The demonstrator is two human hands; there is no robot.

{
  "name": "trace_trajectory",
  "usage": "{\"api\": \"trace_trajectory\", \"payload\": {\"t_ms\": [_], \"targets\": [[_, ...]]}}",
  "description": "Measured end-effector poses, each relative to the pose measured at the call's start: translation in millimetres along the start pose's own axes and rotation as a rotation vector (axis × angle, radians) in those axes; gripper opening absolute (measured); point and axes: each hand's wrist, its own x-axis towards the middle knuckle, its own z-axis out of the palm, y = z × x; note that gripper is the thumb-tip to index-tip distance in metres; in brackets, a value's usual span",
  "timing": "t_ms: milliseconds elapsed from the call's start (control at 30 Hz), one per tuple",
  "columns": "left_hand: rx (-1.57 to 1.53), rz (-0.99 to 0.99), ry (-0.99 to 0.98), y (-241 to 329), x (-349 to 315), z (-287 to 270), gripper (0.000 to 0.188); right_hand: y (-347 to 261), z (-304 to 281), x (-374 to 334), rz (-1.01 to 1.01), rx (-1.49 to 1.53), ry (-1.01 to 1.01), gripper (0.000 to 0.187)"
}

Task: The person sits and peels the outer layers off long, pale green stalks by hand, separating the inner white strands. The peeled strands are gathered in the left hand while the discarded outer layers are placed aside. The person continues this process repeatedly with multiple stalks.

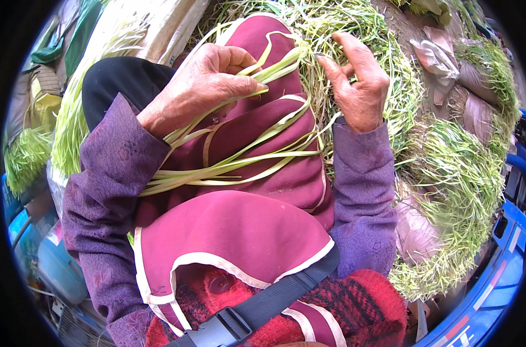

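Observation:
My left hand (196, 87) pinches a small bunch of pale green, chive-like stalks (283, 65) between thumb and fingers, above my knee. The root ends point right, and a loose strand curls above them. My right hand (362, 92) is just right of those ends, its thumb and forefinger apart with nothing visible between them. More long, flat stalks (234, 168) lie across the maroon apron (234, 217) on my lap, partly under my left forearm.
A heap of tangled green trimmings (396, 75) lies beyond my right hand. Bundles of greens (459, 179), some in pinkish wrapping, line the right side beside a blue metal rim (508, 248). Long pale stalks (72, 127) are piled at the left, near a white sack (170, 29).

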Motion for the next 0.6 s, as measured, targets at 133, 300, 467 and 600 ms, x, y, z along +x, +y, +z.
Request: {"api": "trace_trajectory", "payload": {"t_ms": [133, 300, 467, 600], "targets": [[0.082, 0.007, -0.046, 3, 1, 5, 0.024, -6, 20, 13, -0.085, 0.173, -0.128, 0.038], [0.094, -0.020, -0.063, 0, -1, 2, 0.025, 10, 30, 18, -0.225, 0.109, -0.120, 0.024], [0.061, 0.027, -0.022, -5, 0, 2, 0.024, 41, 8, -2, -0.137, 0.118, -0.179, 0.019], [0.061, 0.024, -0.018, -4, 0, 5, 0.023, 54, 8, -23, 0.004, 0.056, -0.199, 0.016]]}}
